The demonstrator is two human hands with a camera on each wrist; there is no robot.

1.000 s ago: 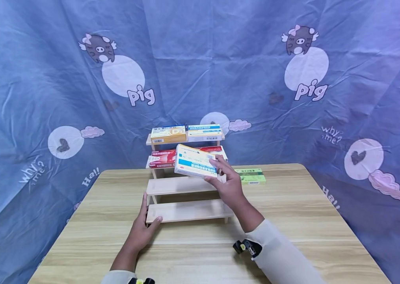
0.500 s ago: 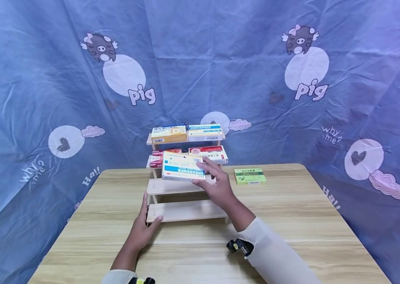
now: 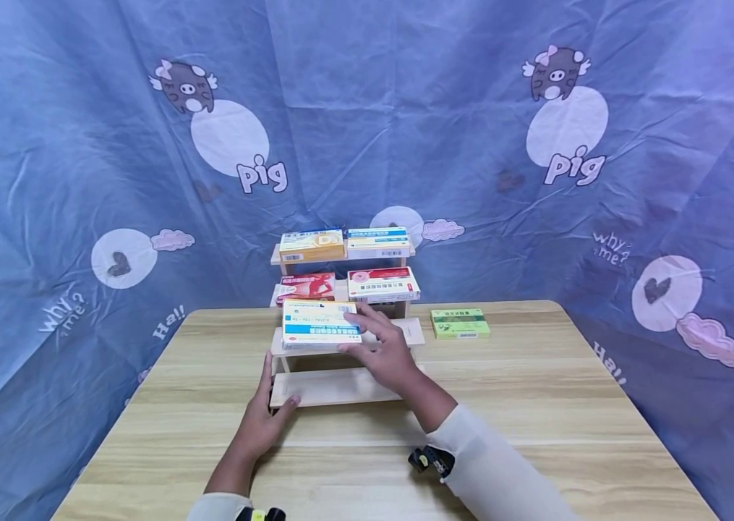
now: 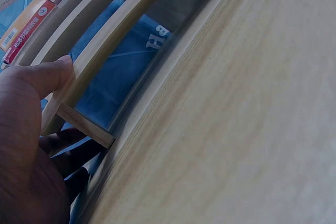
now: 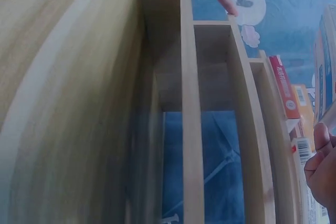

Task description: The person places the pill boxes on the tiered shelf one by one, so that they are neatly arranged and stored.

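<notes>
My right hand point(image 3: 394, 356) pinches a white and blue medicine box point(image 3: 319, 323) by its right end, thumb below and fingers above. The box is over the left part of the second step from the bottom and hides much of it. With my left hand point(image 3: 259, 428) I grip the left end of the lowest step of a wooden stepped display rack point(image 3: 340, 388). In the left wrist view the thumb point(image 4: 55, 74) lies on that board, with the other fingers round its end beside the short leg. At the right wrist view's edge the held box point(image 5: 326, 72) shows partly.
On the third step lie a red medicine box point(image 3: 306, 285) and a red and white one point(image 3: 383, 284). The top step bears a yellow box point(image 3: 312, 245) and a blue and white box point(image 3: 377, 243). A green box point(image 3: 461, 323) lies on the table point(image 3: 536, 405), right of the rack.
My right hand has carried the white and blue box left and down, from in front of the third step to the second step's left part. The left hand keeps its place on the rack.
</notes>
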